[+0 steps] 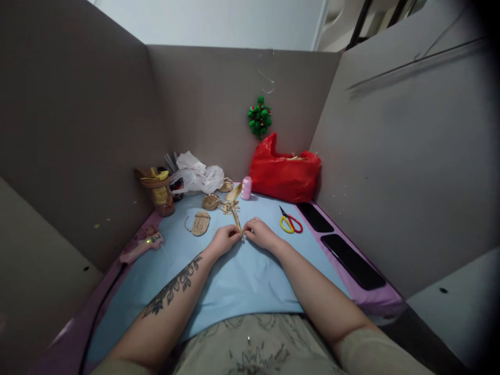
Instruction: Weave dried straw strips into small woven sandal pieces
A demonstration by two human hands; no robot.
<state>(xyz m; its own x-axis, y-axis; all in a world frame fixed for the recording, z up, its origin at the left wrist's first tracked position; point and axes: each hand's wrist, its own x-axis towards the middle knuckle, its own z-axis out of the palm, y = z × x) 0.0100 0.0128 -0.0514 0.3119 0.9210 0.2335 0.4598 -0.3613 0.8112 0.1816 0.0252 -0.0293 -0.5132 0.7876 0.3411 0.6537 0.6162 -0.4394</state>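
A narrow strip of dry, tan plant husk [236, 217] runs toward me over the blue cloth. My left hand [226, 239] pinches it from the left, close to its near end. From the other side, the fingertips of my right hand [258, 233] close on the same strip. Just beyond lie a wider piece of husk [233, 194] and some small scraps. A small round woven basket [211, 201] and a flat oval woven piece [200, 223] with a loose cord lie left of the strip.
Scissors [290, 222] with yellow and red handles and two black phones [352, 261] lie to the right. Behind are a pink thread spool [246, 188], a red bag [285, 174] and a white plastic bag [199, 177]. A corded glue gun [142, 247] rests left. Grey panels enclose the table.
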